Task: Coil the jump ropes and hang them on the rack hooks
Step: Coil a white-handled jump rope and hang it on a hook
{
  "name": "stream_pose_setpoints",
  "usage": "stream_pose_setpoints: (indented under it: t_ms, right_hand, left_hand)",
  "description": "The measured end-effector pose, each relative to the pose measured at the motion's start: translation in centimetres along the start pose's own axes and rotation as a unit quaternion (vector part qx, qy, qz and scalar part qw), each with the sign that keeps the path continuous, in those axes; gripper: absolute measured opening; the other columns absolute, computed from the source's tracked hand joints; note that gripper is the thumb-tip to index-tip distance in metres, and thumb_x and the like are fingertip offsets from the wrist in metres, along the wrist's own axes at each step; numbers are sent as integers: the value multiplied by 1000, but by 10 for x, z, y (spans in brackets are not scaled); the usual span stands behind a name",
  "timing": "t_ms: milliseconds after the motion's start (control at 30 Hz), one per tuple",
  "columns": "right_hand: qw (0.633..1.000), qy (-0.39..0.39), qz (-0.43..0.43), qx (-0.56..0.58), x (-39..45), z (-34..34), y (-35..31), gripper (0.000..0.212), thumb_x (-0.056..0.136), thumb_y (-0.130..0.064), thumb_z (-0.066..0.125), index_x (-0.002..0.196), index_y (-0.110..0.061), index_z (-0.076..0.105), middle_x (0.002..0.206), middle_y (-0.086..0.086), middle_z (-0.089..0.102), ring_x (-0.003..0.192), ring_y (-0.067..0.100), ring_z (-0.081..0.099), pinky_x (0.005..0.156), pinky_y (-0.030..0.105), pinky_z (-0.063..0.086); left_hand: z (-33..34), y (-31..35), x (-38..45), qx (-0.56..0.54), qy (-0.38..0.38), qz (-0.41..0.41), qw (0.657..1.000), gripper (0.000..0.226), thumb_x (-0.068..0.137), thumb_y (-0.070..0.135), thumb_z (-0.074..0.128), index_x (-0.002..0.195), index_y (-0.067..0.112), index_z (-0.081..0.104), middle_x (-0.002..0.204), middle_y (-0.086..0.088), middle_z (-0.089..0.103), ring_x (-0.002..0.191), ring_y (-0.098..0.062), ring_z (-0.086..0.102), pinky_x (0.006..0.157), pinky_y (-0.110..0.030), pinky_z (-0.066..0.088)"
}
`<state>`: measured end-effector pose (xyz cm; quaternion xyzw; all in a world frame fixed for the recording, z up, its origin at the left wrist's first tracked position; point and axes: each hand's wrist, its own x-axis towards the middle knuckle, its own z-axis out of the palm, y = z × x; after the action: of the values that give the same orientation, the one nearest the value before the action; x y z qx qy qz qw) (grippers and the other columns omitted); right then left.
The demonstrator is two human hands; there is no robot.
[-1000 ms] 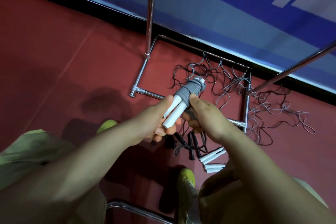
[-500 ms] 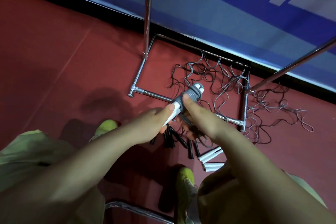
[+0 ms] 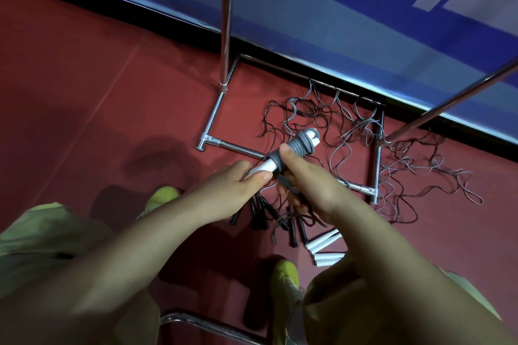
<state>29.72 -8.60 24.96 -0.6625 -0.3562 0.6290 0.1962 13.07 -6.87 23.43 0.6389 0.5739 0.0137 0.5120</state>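
Note:
I hold a jump rope bundle (image 3: 297, 146): two white handles side by side with grey cord wound round them. My left hand (image 3: 235, 190) pinches the near ends of the white handles. My right hand (image 3: 308, 182) grips the bundle's middle, thumb on the grey windings. Below them, loose jump ropes (image 3: 350, 131) lie tangled on the red floor inside and beside the metal rack's base (image 3: 221, 145). Black handles (image 3: 263, 213) and white handles (image 3: 323, 244) lie near my feet. The rack's upright pole (image 3: 226, 19) rises at centre; no hooks are in view.
A second chrome bar (image 3: 454, 98) slants in from the right. A blue padded wall (image 3: 336, 22) runs behind the rack. My yellow-green shoes (image 3: 161, 196) stand on the red floor, and a curved metal tube (image 3: 213, 325) lies at the bottom edge.
The bundle has shifted slightly right and turned, showing the handles' far ends. My right thumb has slid up onto the grey windings; my left fingers now pinch closer to the handle ends.

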Motion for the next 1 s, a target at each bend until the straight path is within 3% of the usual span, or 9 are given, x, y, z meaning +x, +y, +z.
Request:
stream_pose_setpoints:
  t_ms: [167,267,333,400,467,533,733,867,1000]
  right_hand:
    - [998,-2,-44,43,1,-1,0,42,84,-51,48,76,-10,52,55,2,43,45,15,30,43,25,20]
    - [993,-1,-91,69,1,-1,-1,32,74,-42,43,70,-11,46,51,2,34,44,13,24,47,28,15]
    - [988,-19,-114,106,1,0,0,33,69,-42,46,74,-10,46,49,0,35,42,11,25,47,28,14]
    - [980,-43,-134,141,-1,0,2,42,62,-45,49,77,-6,49,46,2,40,40,13,31,43,26,17]
    - [974,-75,-154,151,-3,-1,2,55,59,-51,48,84,-2,53,42,0,40,41,18,34,44,31,18]
    - [968,-109,-167,150,-5,-2,1,57,62,-53,45,85,-2,51,39,-3,40,39,17,36,44,29,22]
    - [982,-98,-141,81,1,-7,-2,60,72,-60,46,88,-3,57,56,12,47,54,24,36,50,39,18]
    - [987,-89,-133,21,2,-8,-3,97,74,-73,48,94,22,44,67,39,36,49,25,31,42,30,23]
    - [990,-55,-120,-40,0,-10,-2,65,89,-60,35,67,-2,52,63,19,41,46,19,36,43,22,32]
  left_hand:
    - [-3,4,-3,-100,-20,10,995,19,85,44,62,91,29,53,78,12,54,71,-6,50,68,-28,39]
    - [-7,9,-7,-229,-94,-17,969,24,76,43,73,89,28,60,80,12,65,69,-2,59,69,-25,46]
    - [-9,12,-11,-351,-214,-69,909,45,69,62,67,88,21,67,83,-2,72,68,-11,65,63,-26,47]
    - [-9,12,-15,-463,-333,-91,816,72,70,75,48,89,10,73,89,-13,72,73,-22,68,63,-30,50]
    - [-5,10,-18,-543,-381,-71,745,82,71,75,39,94,5,74,90,-16,71,75,-27,68,63,-31,53]
    - [-2,11,-21,-576,-382,-65,720,81,78,72,30,94,5,74,79,-9,68,62,-20,62,54,-26,49]
    - [-9,13,-18,-566,-353,-87,740,65,77,68,33,79,14,69,64,1,52,46,-7,34,40,-16,24]
    - [-11,12,-13,-542,-312,-97,775,61,76,69,33,88,13,55,64,1,51,45,-5,30,39,-15,19]
    - [-12,12,-9,-481,-264,-111,829,67,86,67,26,83,12,63,62,-1,52,45,-6,26,40,-16,14]
